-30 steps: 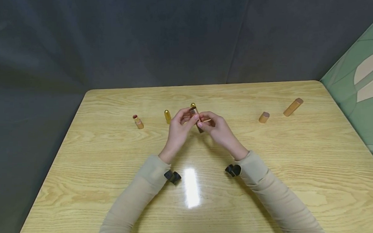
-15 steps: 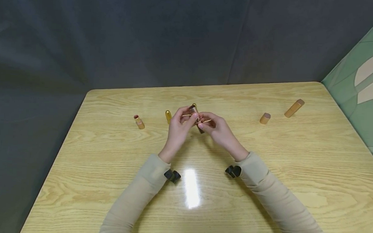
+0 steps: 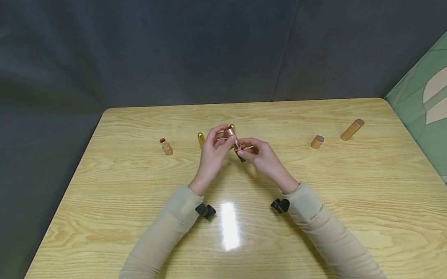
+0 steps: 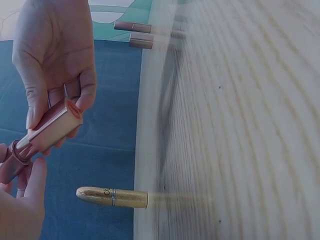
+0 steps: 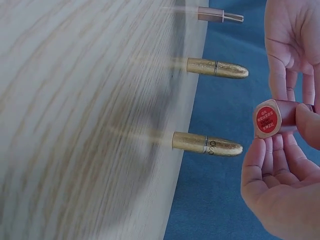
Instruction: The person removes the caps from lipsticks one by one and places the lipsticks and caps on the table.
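Observation:
Both hands hold one rose-gold lipstick (image 3: 230,132) above the middle of the table. My left hand (image 3: 212,155) pinches its upper part between thumb and fingers. Lower down, my right hand (image 3: 261,157) grips the other part, whose end bears a round red label (image 5: 267,120) in the right wrist view. A narrower shiny section shows between the two parts in the left wrist view, beside a ring-like collar (image 4: 19,152). Just behind the hands stand two gold bullet-shaped lipstick tubes, one (image 3: 201,138) by the left hand, the other (image 3: 233,126) partly hidden.
An uncapped lipstick (image 3: 165,147) stands to the left on the wooden table (image 3: 132,218). To the right are a short copper-coloured piece (image 3: 317,142) and a longer copper-coloured tube (image 3: 352,129). A dark curtain (image 3: 197,48) hangs behind the table's far edge.
My left hand has shifted slightly up and left with its part of the lipstick, and the right hand slightly down. More of the shiny section shows between the hands.

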The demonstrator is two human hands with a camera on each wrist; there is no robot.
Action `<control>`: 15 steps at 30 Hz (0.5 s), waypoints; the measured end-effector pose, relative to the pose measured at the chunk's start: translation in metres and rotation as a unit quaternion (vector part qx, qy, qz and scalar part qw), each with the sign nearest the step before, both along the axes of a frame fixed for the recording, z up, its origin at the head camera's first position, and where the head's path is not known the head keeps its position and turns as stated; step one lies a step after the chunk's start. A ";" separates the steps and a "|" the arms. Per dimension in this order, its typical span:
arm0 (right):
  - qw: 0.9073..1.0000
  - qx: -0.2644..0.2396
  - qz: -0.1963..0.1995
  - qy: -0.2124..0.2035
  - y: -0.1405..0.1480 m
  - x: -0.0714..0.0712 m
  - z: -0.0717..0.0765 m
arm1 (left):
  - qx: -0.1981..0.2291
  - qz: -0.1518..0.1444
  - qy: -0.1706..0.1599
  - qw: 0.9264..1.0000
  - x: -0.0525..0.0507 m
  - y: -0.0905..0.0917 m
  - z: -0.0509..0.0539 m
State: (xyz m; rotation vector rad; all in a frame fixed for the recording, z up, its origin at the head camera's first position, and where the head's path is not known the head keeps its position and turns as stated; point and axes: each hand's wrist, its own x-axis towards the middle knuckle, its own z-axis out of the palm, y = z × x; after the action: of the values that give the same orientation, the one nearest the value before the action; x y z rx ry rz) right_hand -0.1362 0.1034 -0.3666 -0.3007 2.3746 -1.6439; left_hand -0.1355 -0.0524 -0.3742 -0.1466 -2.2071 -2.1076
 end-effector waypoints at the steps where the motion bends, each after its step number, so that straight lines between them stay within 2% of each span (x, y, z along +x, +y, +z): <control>1: 1.000 0.002 0.001 0.000 0.000 0.000 0.000 | 0.001 0.000 0.003 1.000 0.000 0.000 0.000; 6: 1.000 0.008 0.008 -0.007 0.001 0.000 -0.002 | 0.012 0.006 0.009 1.000 -0.001 -0.003 0.001; 12: 1.000 0.003 0.013 -0.013 0.001 0.000 -0.003 | 0.047 0.015 0.000 0.999 -0.002 -0.007 0.004; 15: 1.000 0.007 0.012 -0.012 0.001 0.000 -0.003 | 0.047 0.020 -0.001 0.999 -0.003 -0.012 0.004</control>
State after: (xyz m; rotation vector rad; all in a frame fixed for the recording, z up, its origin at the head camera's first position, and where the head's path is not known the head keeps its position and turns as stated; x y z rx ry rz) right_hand -0.1358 0.1048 -0.3692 -0.3041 2.3554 -1.6098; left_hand -0.1386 -0.0639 -0.3697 -0.0938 -2.0889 -2.1860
